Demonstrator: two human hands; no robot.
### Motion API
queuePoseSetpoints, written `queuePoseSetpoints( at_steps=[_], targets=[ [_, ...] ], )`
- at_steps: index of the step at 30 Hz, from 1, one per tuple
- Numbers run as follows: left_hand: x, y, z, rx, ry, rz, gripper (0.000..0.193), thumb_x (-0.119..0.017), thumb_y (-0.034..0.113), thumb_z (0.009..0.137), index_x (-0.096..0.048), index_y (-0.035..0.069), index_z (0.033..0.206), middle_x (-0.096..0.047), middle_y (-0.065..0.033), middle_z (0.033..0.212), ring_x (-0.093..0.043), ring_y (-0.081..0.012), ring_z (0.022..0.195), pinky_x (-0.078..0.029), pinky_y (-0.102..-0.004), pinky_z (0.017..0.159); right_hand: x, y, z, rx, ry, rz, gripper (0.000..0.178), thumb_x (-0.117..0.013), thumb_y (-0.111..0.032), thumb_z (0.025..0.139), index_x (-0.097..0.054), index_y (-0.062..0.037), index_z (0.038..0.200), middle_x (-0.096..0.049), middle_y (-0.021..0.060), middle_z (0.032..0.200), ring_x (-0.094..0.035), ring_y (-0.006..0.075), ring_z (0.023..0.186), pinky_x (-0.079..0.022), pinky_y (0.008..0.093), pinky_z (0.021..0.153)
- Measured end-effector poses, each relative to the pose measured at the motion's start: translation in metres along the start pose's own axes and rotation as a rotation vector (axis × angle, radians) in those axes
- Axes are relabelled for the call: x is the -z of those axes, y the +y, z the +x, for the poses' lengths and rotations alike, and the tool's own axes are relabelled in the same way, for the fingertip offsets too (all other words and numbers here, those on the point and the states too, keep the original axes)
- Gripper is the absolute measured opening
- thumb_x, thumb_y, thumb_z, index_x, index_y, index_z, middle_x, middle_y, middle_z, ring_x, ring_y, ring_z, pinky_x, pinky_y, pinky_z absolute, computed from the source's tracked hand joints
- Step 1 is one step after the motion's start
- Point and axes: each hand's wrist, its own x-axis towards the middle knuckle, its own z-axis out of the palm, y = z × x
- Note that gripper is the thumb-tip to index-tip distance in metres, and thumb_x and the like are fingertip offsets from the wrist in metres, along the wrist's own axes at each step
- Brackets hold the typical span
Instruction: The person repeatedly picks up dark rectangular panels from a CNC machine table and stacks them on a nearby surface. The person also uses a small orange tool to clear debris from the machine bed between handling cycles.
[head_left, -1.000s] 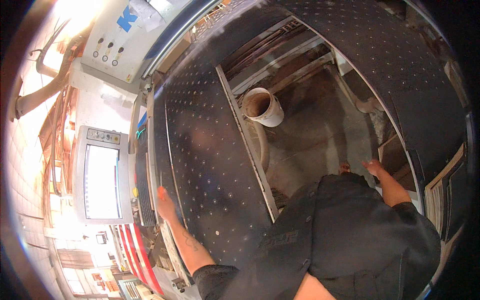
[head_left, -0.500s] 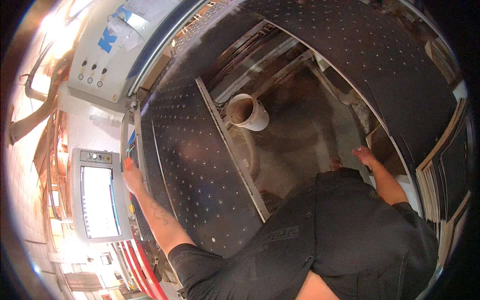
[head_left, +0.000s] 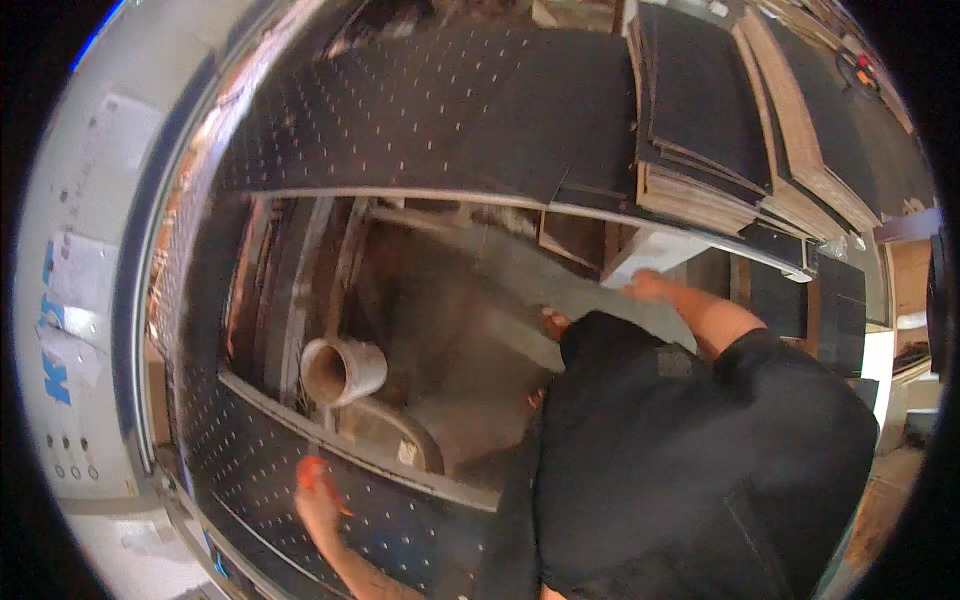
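My left hand [head_left: 318,508] is closed around an orange-red hand tool [head_left: 311,468] with a thin tip; its exact kind is too blurred to make out. Both are above the black perforated table section [head_left: 400,535] on the near left. Over on the right, my right hand [head_left: 648,287] hangs in front of a white panel [head_left: 650,252] under the far black table edge. Its fingers are smeared, and whether they touch the panel cannot be told.
A dirty white bucket [head_left: 345,372] stands in the gap between the black table sections. Stacked black-faced boards [head_left: 700,110] lie at the far right. Along the left runs a pale machine beam [head_left: 100,300] with papers on it.
My view has turned to the right, and the screen is out of sight. My left hand has come away from beside it to over the table, still holding the orange-red tool.
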Motion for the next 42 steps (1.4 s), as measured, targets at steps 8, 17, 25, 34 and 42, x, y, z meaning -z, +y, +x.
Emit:
queuePoseSetpoints(
  at_steps=[8,17,25,34,42],
  targets=[
    [-0.179,0.012,-0.023,-0.237,-0.545,0.624,0.055,-0.056,0.055,0.100,-0.061,0.014,0.135,-0.073,-0.0138,0.084,-0.075,-0.0203,0.075,-0.056,-0.0389,0.062,-0.022,0.048,0.029,0.058,-0.138,0.033,0.081,-0.056,-0.074,0.091,-0.078,0.0042,0.099,-0.072,0.0247,0.096,-0.068,0.0443,0.094,-0.053,0.0519,0.087],
    [-0.321,0.011,-0.091,0.154,-1.051,0.496,0.039,-0.054,0.051,0.101,-0.070,0.018,0.114,-0.065,-0.0068,0.072,-0.056,-0.0224,0.050,-0.048,-0.0433,0.049,-0.010,0.172,0.008,0.008,-0.040,0.437,0.071,-0.059,-0.061,0.096,-0.065,-0.0005,0.133,-0.064,0.0262,0.134,-0.059,0.0421,0.125,-0.047,0.0466,0.107],
    [-0.365,0.049,-0.126,0.162,-1.070,0.443,0.037,-0.055,0.050,0.101,-0.071,0.020,0.116,-0.066,-0.0053,0.078,-0.057,-0.0206,0.056,-0.049,-0.0427,0.054,-0.016,0.285,-0.029,-0.249,0.030,0.552,0.066,-0.059,-0.057,0.096,-0.066,-0.0011,0.131,-0.065,0.0253,0.131,-0.061,0.0415,0.123,-0.048,0.0471,0.105],
    [-0.423,0.096,-0.111,0.050,-1.136,0.399,0.034,-0.056,0.048,0.101,-0.071,0.022,0.117,-0.067,-0.0036,0.084,-0.058,-0.0187,0.063,-0.050,-0.0420,0.059,-0.012,0.302,-0.026,-0.267,0.078,0.638,0.060,-0.059,-0.052,0.096,-0.067,-0.0018,0.128,-0.067,0.0243,0.127,-0.062,0.0407,0.120,-0.049,0.0476,0.102],
    [-0.478,0.104,-0.095,-0.099,-1.162,0.221,0.032,-0.057,0.046,0.101,-0.071,0.024,0.118,-0.068,-0.0021,0.090,-0.059,-0.0170,0.069,-0.050,-0.0414,0.063,-0.017,0.302,-0.048,-0.286,-0.015,0.549,0.055,-0.059,-0.048,0.096,-0.068,-0.0025,0.126,-0.068,0.0233,0.123,-0.064,0.0400,0.118,-0.051,0.0480,0.100]
  ],
)
